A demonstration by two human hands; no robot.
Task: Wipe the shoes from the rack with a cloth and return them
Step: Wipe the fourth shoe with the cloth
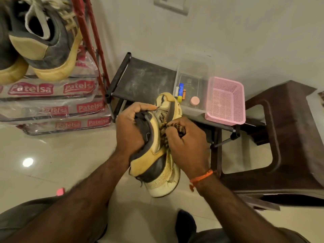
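The rack [140, 81] stands against the wall, its dark fabric shelf bare on the left. On its right part sit a clear box [194, 79] and a pink basket [226, 100].

The shoe [157, 151], a tan and dark grey high-top, is held in the air in front of the rack, above the floor, toe toward the person.

- Left hand [130, 130]: grip clenched round the collar, thumb along the tongue. The collar looks padded and soft, so it is likely to fold under load.
- Right hand [185, 137]: grip pinching the brown laces [164, 132] at the eyelets.

Handling judgement: moderate weight; stiff rubber sole, cracked at the edge; nap surface, not slippery. Support by sole or heel counter. No cloth is visible.
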